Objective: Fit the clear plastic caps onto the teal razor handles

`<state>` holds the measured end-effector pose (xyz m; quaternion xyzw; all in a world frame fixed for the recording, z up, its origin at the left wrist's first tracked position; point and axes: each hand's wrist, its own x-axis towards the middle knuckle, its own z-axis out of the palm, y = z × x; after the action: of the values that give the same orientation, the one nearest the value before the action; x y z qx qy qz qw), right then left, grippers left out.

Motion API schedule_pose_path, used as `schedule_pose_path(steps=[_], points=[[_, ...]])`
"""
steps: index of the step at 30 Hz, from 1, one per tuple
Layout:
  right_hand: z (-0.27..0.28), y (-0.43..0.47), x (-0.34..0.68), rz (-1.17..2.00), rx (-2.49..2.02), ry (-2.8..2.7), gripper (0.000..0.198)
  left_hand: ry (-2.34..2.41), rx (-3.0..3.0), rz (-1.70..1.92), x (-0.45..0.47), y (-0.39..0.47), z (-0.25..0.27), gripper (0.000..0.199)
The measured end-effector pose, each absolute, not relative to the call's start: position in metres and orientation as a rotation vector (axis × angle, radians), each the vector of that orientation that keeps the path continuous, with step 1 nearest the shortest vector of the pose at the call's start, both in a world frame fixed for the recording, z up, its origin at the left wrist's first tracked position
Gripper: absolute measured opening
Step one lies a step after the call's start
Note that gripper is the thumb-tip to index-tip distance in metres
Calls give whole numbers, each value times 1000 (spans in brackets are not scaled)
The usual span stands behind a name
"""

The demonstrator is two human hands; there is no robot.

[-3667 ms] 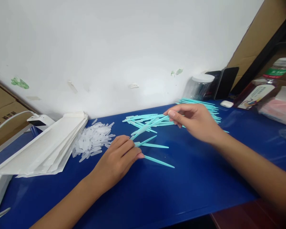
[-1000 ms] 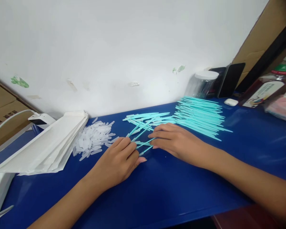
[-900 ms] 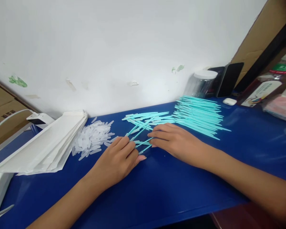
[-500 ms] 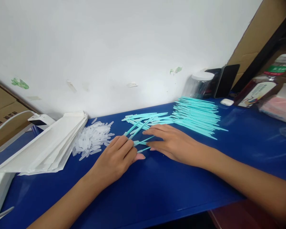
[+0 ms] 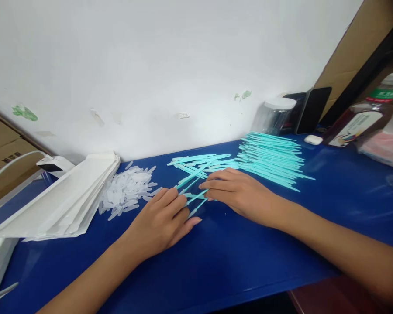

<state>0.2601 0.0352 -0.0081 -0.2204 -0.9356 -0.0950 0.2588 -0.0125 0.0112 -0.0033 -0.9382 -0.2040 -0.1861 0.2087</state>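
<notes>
Sticks (image 5: 196, 197), left hand (image 5: 165, 216) clasping, right hand (image 5: 236, 190) touching

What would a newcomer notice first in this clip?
Probably the dense fan of thin turquoise sticks on the glossy blue tabletop, beyond the bare right hand. Next come several similar sticks between that hand and the bare left hand. Farther left lies a heap of small translucent white plastic-looking strips.

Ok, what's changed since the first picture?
The right hand came down toward the left hand: it is now at the tips of the nearer turquoise sticks, no longer pinching a raised one by its far end. The nearest stick now slants away from the viewer. The left hand, the pile of translucent white pieces and the white sleeves stayed about as they were.
</notes>
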Motion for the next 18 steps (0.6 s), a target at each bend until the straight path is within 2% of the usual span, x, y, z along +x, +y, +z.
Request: schedule_pose_path(steps=[6,18], points=[[-7,32,262,-225,-618,-2536,19,-546,-2565,-533,-13,14,-3,32],[-7,27,255,-118,-579,-2520,20,-586,-2553,-573,-10,13,-4,35]])
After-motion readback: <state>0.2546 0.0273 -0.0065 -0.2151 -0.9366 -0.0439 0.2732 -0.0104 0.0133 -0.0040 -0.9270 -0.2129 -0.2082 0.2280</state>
